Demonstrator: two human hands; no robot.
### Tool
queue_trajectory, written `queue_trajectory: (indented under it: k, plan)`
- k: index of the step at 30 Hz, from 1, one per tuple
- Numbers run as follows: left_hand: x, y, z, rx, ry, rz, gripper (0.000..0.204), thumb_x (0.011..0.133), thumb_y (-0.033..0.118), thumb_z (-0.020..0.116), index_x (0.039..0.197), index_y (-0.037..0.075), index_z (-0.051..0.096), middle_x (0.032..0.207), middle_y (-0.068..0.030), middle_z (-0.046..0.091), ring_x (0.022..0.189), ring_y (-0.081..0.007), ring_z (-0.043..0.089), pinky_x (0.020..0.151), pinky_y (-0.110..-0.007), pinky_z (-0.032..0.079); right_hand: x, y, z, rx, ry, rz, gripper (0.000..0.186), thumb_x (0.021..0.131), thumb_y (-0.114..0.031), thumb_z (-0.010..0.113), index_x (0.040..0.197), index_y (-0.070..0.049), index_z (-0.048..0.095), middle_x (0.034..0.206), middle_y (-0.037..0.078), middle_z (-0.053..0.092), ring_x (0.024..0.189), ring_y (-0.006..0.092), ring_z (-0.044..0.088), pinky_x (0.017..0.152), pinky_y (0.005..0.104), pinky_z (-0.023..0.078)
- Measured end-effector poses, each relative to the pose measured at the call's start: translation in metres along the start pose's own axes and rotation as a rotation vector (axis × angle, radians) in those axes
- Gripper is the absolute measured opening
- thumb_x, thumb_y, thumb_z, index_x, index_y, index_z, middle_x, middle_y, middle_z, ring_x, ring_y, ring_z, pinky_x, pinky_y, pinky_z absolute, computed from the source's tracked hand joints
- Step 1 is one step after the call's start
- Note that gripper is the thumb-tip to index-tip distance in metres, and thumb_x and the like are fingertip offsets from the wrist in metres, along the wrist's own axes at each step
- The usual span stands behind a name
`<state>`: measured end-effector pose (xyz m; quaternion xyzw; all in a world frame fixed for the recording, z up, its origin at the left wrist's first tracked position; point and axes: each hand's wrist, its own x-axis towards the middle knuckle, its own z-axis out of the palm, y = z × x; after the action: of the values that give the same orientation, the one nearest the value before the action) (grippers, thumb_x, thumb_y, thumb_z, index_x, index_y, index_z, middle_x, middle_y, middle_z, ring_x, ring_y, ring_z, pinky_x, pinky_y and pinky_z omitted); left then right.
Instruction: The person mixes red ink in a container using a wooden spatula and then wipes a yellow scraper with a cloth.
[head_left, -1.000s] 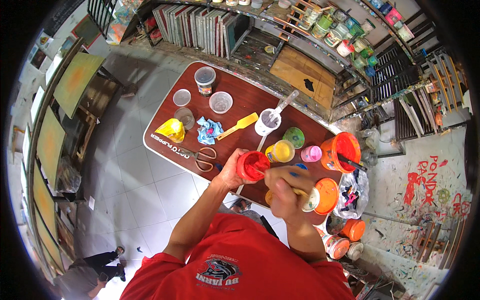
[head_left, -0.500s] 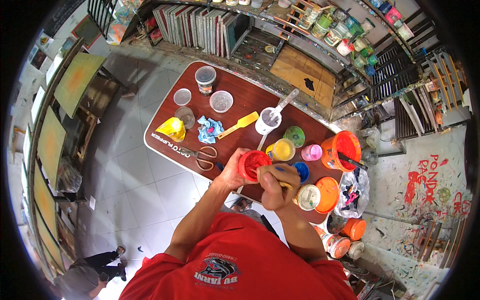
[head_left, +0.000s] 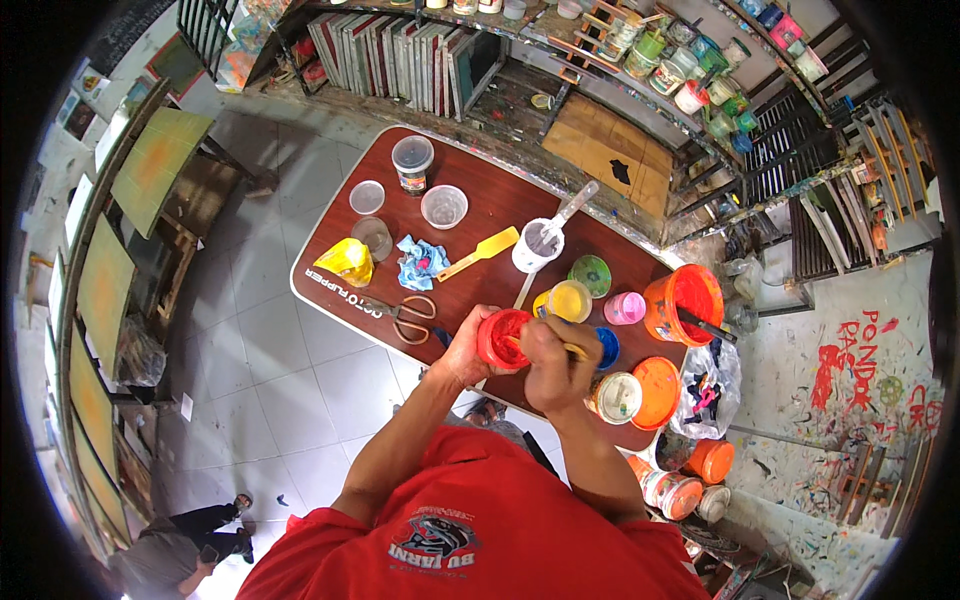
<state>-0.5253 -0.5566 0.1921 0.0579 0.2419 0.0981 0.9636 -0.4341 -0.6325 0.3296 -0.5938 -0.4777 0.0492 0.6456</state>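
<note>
My left hand [head_left: 466,351] is wrapped round a red tub of red paint [head_left: 501,336] above the table's front edge. My right hand [head_left: 560,364] is closed on a thin yellowish stirring tool [head_left: 576,352], whose lower end is in the tub. Just beyond are a yellow paint jar [head_left: 568,300], a blue pot [head_left: 607,347] and a pink jar [head_left: 625,307]; a white-lidded tub [head_left: 619,398] and an orange lid [head_left: 657,392] lie to the right. Scissors [head_left: 411,318], a yellow spatula [head_left: 486,247] and a white pot with spatula [head_left: 533,250] are on the brown table [head_left: 355,250].
An orange bucket [head_left: 683,292] stands at the table's right. Shelves of jars [head_left: 670,75] and screen frames [head_left: 390,65] line the back. Leaning panels [head_left: 145,170] are at the left, and another person [head_left: 175,560] is at the lower left. More buckets [head_left: 675,490] sit lower right.
My right hand with the tool has moved left and then slightly down over the red tub, uncovering more of the blue pot. My left hand still holds the tub.
</note>
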Motion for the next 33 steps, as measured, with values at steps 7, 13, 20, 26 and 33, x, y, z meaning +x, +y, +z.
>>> queue_trajectory:
  k: [7,13,20,26,33]
  plan:
    - [-0.011,0.004,0.007,0.078,0.001,0.005,0.05,0.089,0.051,0.045,0.118,0.013,0.062,0.111,-0.008,0.067,0.1,-0.0246,0.065,0.08,-0.044,0.055,0.024,-0.023,-0.011,-0.183,-0.035,-0.515,0.008,0.083,-0.002,0.058,0.076,0.002,0.058,0.066,0.01,0.062,0.047,0.0183,0.055,0.044,0.0295,0.039]
    - [-0.006,-0.002,0.006,0.004,0.005,0.036,0.048,0.088,0.044,0.05,0.115,0.006,0.063,0.11,-0.0123,0.067,0.102,-0.0282,0.064,0.092,-0.046,0.051,0.002,-0.02,-0.017,0.101,-0.127,-0.079,0.005,0.082,-0.004,0.062,0.081,0.001,0.062,0.067,0.011,0.062,0.049,0.0195,0.056,0.046,0.0307,0.042]
    - [-0.006,0.001,0.007,-0.027,-0.052,0.002,0.053,0.088,0.045,0.047,0.113,0.001,0.063,0.112,-0.0179,0.066,0.104,-0.0306,0.063,0.095,-0.046,0.05,0.011,-0.021,-0.006,0.013,-0.217,0.011,0.016,0.08,-0.01,0.059,0.067,0.0,0.06,0.057,0.009,0.056,0.046,0.0238,0.054,0.047,0.034,0.041]
    - [-0.005,0.002,-0.004,0.029,0.062,0.002,0.052,0.089,0.047,0.045,0.117,0.006,0.062,0.114,-0.0144,0.066,0.104,-0.0288,0.063,0.094,-0.045,0.051,0.016,-0.053,-0.02,0.377,-0.102,0.092,0.016,0.081,-0.011,0.059,0.071,0.001,0.064,0.06,0.01,0.062,0.049,0.0231,0.06,0.049,0.0327,0.044]
    - [-0.005,-0.002,0.001,0.052,0.0,0.029,0.053,0.088,0.05,0.047,0.117,0.009,0.062,0.114,-0.0104,0.066,0.103,-0.0264,0.064,0.088,-0.045,0.053,-0.039,0.042,-0.018,-0.026,-0.145,-0.109,0.03,0.084,0.001,0.064,0.112,-0.008,0.062,0.102,0.012,0.061,0.078,0.0242,0.058,0.062,0.037,0.044]
